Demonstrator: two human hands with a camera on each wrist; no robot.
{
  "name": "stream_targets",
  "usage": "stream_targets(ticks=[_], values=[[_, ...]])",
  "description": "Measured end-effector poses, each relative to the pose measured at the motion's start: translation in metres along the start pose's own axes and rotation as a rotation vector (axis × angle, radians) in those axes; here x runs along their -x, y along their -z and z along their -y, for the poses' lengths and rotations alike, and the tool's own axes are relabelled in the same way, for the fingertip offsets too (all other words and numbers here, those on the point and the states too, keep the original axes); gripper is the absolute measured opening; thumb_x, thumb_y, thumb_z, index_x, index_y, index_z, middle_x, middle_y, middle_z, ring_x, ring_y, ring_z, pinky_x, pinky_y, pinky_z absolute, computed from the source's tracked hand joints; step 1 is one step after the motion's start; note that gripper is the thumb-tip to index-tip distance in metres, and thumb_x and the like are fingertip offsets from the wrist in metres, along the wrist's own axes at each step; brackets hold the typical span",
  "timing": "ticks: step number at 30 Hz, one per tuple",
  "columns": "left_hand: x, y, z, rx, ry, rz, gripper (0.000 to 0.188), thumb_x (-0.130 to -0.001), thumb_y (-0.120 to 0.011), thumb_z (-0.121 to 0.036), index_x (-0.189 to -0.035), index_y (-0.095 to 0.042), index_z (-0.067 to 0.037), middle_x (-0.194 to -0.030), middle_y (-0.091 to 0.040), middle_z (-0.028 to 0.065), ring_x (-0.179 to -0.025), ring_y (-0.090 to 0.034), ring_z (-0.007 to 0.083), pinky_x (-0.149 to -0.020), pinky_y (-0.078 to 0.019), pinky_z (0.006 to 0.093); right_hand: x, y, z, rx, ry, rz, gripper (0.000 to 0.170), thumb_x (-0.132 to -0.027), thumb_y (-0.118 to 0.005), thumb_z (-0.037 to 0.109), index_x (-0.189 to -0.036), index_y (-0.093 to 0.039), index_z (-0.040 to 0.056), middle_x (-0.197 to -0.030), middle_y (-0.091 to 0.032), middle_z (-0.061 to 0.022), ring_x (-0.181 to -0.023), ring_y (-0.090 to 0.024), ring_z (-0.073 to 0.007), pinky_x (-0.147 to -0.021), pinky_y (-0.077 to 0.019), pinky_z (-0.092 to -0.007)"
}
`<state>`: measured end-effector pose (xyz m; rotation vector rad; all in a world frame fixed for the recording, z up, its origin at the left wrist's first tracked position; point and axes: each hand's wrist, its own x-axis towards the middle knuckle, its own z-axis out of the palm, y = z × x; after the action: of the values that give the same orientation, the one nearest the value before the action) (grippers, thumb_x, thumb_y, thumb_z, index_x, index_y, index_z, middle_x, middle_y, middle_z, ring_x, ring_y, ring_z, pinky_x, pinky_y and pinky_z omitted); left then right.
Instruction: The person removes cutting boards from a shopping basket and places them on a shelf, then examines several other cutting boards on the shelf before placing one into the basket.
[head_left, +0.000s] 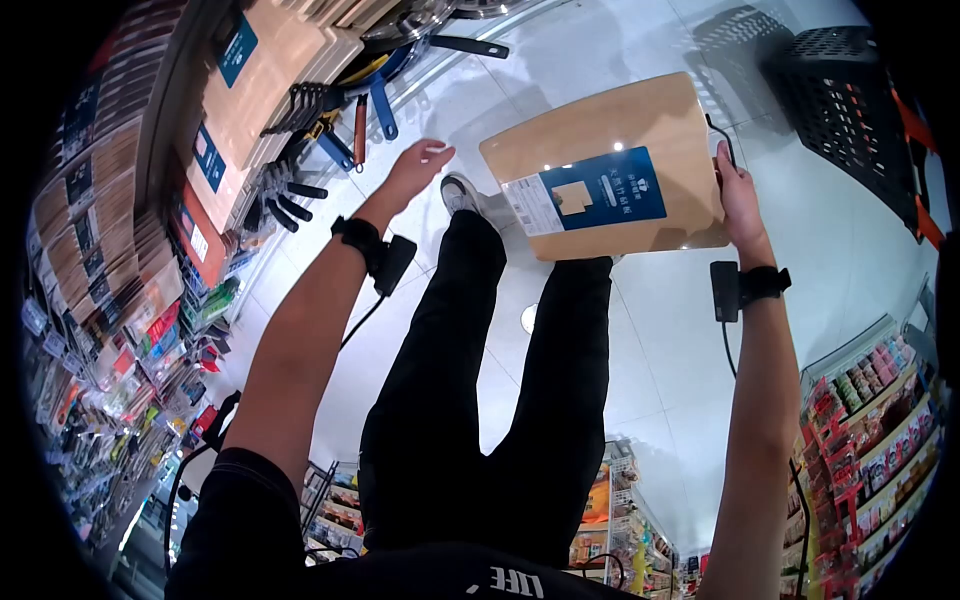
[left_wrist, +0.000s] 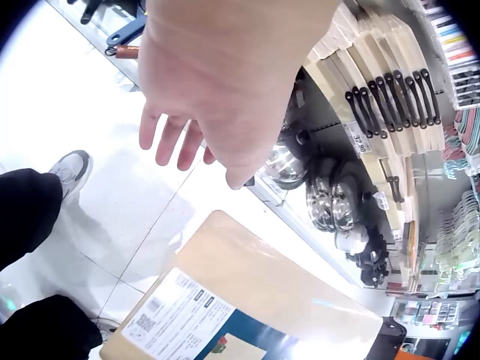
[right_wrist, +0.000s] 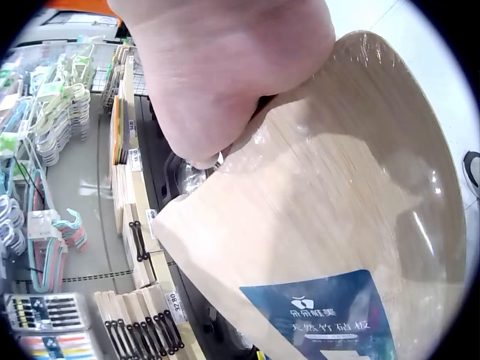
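Note:
A wrapped wooden board with a blue and white label hangs above the floor in the head view, its handle side at the right hand. That hand grips the board's edge by the black handle. In the right wrist view the hand lies over the near edge of the board. The left hand is apart from the board, off its left side, holding nothing. Its fingers look relaxed and extended in the left wrist view, where the hand is above the board.
Shelves at the left hold more boards, with pans beside them. A black basket stands on the floor at the upper right. Racks of packets are at the lower right. The person's shoe is below the left hand.

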<state>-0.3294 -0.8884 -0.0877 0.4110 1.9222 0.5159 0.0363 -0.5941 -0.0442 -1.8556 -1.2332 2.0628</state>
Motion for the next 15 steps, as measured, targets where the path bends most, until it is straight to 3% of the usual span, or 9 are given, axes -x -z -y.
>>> stream_targets(ticks=[1, 4, 7, 10, 13, 15], values=[[0.003, -0.006, 0.001, 0.008, 0.028, 0.070, 0.053, -0.090, -0.057, -0.049, -0.124, -0.053, -0.008, -0.111, -0.060, 0.0079, -0.100, -0.057, 0.0163, -0.079, -0.0454, 0.0300, 0.002, 0.005, -0.005, -0.001, 0.004, -0.014, 0.045, -0.096, -0.052, 0.045, -0.087, -0.066, 0.0021, -0.081, -0.066, -0.0046, -0.071, -0.059, -0.0114, -0.068, -0.0469, -0.0263], [0.012, -0.031, -0.010, 0.172, 0.153, 0.154, 0.060, -0.091, -0.052, -0.056, -0.125, -0.052, -0.007, -0.113, -0.060, 0.0062, -0.103, -0.056, 0.0162, -0.087, -0.0436, 0.0338, 0.019, 0.013, -0.013, -0.022, 0.000, -0.081, 0.049, -0.097, -0.051, 0.045, -0.094, -0.065, -0.0016, -0.085, -0.067, -0.0074, -0.075, -0.062, -0.0134, -0.071, -0.0480, -0.0267], [0.020, -0.060, -0.028, 0.281, 0.137, 0.129, 0.069, -0.093, -0.041, -0.063, -0.126, -0.051, -0.003, -0.114, -0.060, 0.0076, -0.104, -0.056, 0.0174, -0.090, -0.0439, 0.0355, 0.033, 0.013, -0.024, -0.184, -0.051, -0.052, 0.057, -0.098, -0.046, 0.047, -0.108, -0.062, -0.0064, -0.097, -0.068, -0.0135, -0.085, -0.065, -0.0174, -0.077, -0.0497, -0.0294], [0.018, -0.083, -0.028, 0.451, 0.196, 0.215, 0.067, -0.094, -0.038, -0.062, -0.118, -0.058, -0.003, -0.108, -0.063, 0.0076, -0.098, -0.059, 0.0171, -0.083, -0.0455, 0.0319, 0.042, 0.012, -0.042, -0.337, -0.127, -0.043, 0.061, -0.098, -0.044, 0.048, -0.119, -0.057, -0.0071, -0.110, -0.065, -0.0180, -0.096, -0.065, -0.0222, -0.084, -0.0501, -0.0334], [0.020, -0.097, -0.043, 0.522, 0.209, 0.009, 0.067, -0.096, -0.036, -0.060, -0.117, -0.059, 0.000, -0.106, -0.063, 0.0089, -0.094, -0.060, 0.0174, -0.084, -0.0465, 0.0320, 0.048, 0.011, -0.061, -0.501, -0.162, 0.029, 0.060, -0.099, -0.039, 0.049, -0.129, -0.049, -0.0016, -0.123, -0.060, -0.0130, -0.110, -0.058, -0.0210, -0.096, -0.0429, -0.0329], [0.031, -0.106, -0.046, 0.568, 0.108, -0.052, 0.068, -0.098, -0.034, -0.056, -0.109, -0.063, 0.004, -0.099, -0.067, 0.0092, -0.086, -0.064, 0.0168, -0.080, -0.0492, 0.0298, 0.052, 0.011, -0.072, -0.522, -0.142, 0.028, 0.059, -0.099, -0.041, 0.049, -0.128, -0.051, -0.0014, -0.122, -0.061, -0.0125, -0.109, -0.059, -0.0207, -0.094, -0.0443, -0.0323]])
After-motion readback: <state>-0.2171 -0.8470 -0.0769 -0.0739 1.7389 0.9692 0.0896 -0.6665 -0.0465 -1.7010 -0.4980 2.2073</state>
